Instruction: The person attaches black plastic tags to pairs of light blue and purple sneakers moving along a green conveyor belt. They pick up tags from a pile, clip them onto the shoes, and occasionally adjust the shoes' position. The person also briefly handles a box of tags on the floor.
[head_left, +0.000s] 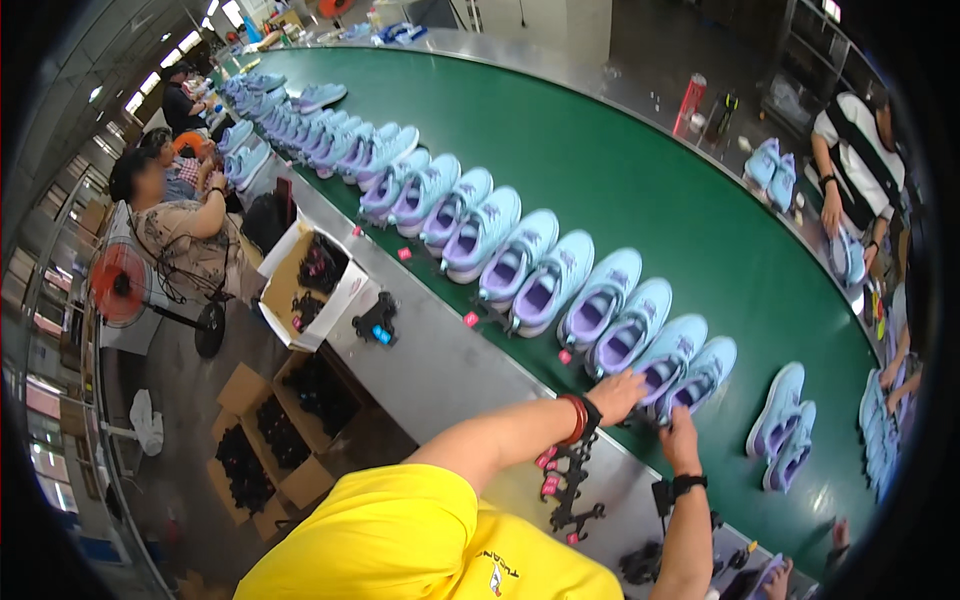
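A pair of light blue sneakers with purple lining stands on the green conveyor belt in front of me, heels toward me. At the heel of the left sneaker point(672, 350) is my left hand point(617, 397), its fingers closed at the collar. My right hand point(680, 440) grips the heel of the right sneaker point(705, 375); some of its fingertips are hidden. Just below my left wrist, on the metal ledge, lie black plastic shoe hangers point(568, 490) with pink tags.
A long row of matching sneakers point(480, 235) runs up the belt point(480, 110) to the far left. Another pair point(785, 425) sits to the right. Along the metal ledge point(400, 350) are a white box point(340, 300) and loose hangers. Co-workers point(185, 215) work on both sides.
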